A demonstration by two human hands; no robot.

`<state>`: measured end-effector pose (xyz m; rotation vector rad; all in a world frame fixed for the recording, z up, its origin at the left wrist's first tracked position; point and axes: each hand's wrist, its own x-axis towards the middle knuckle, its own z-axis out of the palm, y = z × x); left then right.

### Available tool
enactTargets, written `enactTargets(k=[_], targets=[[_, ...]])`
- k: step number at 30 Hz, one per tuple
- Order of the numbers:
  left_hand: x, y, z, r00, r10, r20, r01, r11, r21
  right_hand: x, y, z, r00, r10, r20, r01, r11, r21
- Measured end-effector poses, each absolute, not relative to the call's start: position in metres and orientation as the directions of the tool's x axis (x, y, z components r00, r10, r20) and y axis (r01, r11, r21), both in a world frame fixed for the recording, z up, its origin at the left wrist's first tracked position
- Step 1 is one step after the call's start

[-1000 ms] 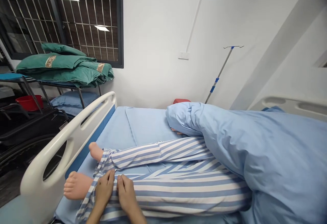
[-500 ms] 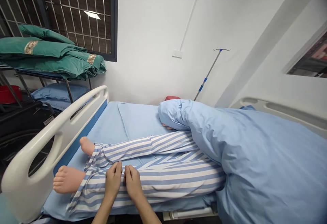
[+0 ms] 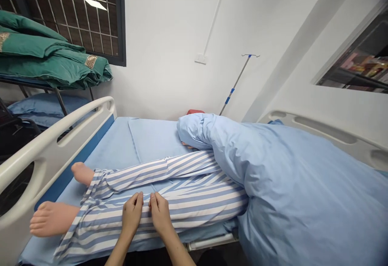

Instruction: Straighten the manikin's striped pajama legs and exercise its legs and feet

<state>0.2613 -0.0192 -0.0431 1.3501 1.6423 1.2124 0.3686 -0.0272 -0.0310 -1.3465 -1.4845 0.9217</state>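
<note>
A life-size patient mannequin lies on a hospital bed in blue-and-white striped pyjama trousers [image 3: 194,209]. Its bare feet, a near foot [image 3: 51,219] and a far foot [image 3: 82,173], point left. My left hand [image 3: 131,213] and my right hand [image 3: 160,213] sit side by side on the near trouser leg, fingertips pinching the cloth. A light blue quilt [image 3: 291,185] covers the upper body, which is hidden. Part of a mannequin hand [image 3: 187,145] shows under the quilt's fold.
A white footboard [image 3: 51,144] runs along the left of the blue bed sheet [image 3: 151,138]. Beyond stand an IV pole [image 3: 235,84], a red object [image 3: 195,111], folded green blankets [image 3: 51,51] on a metal rack, and a blue pillow [image 3: 45,108]. A white bed panel [image 3: 321,128] stands at right.
The view has swung right, shifting the bed left in the picture. My hands have slid along the near trouser leg, away from the foot, still pinching the cloth.
</note>
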Motion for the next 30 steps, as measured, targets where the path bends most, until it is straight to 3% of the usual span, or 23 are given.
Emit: enactTargets(k=[3, 8, 13, 18, 26, 30], targets=[[0.272, -0.019, -0.040, -0.225, 0.972, 0.068, 0.296, 0.002, 0.955, 0.378, -0.027, -0.032, 0.020, 0.997, 0.081, 0.267, 0.073, -0.961], [0.298, -0.016, -0.038, -0.184, 0.978, 0.094, 0.372, -0.019, 0.928, 0.390, -0.027, -0.032, 0.035, 0.986, 0.166, 0.317, 0.147, -0.937], [0.328, -0.011, -0.037, -0.202, 0.978, 0.059, 0.279, 0.000, 0.960, 0.412, -0.026, -0.036, 0.115, 0.985, 0.126, 0.355, 0.078, -0.931], [0.348, -0.006, -0.038, -0.170, 0.983, 0.077, 0.377, -0.007, 0.926, 0.441, -0.027, -0.034, 0.106, 0.976, 0.192, 0.386, 0.137, -0.912], [0.377, -0.004, -0.037, -0.115, 0.988, 0.099, 0.376, -0.049, 0.925, 0.470, -0.028, -0.029, 0.119, 0.964, 0.236, 0.407, 0.170, -0.898], [0.388, -0.002, -0.038, -0.095, 0.990, 0.100, 0.346, -0.061, 0.936, 0.486, -0.032, -0.028, 0.110, 0.978, 0.180, 0.342, 0.133, -0.930]])
